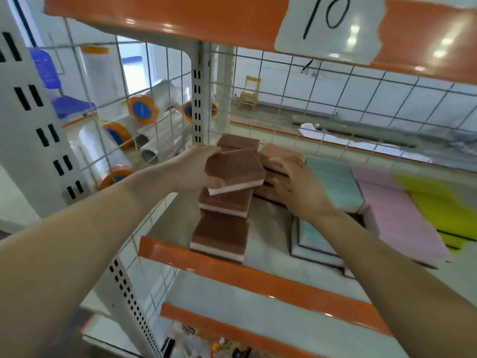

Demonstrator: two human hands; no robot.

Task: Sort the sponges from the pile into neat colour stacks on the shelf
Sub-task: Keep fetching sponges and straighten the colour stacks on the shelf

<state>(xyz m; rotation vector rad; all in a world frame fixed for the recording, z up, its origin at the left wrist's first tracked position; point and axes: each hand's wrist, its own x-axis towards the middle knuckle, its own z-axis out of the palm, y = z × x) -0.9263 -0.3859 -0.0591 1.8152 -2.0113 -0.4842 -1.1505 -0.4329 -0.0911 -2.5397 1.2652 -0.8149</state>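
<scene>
Light: bright, even, from overhead; I see white glare spots on the orange shelf lip (232, 27) above | Shadows: soft, faint beneath the sponge stacks (222, 228) | Blur: motion smear right of the stacks, yellow sponges (438, 202) streaked | Distortion: wide-angle bowing, uprights left of the stacks lean outward.

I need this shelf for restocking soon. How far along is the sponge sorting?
Partly done. Brown sponges already stand in a row along the shelf front-left. In hand: the left hand holds a brown sponge above that row, while the right hand rests on a pile behind. Left: the teal, pink and yellow sponges to the right lie loosely overlapped.
</scene>
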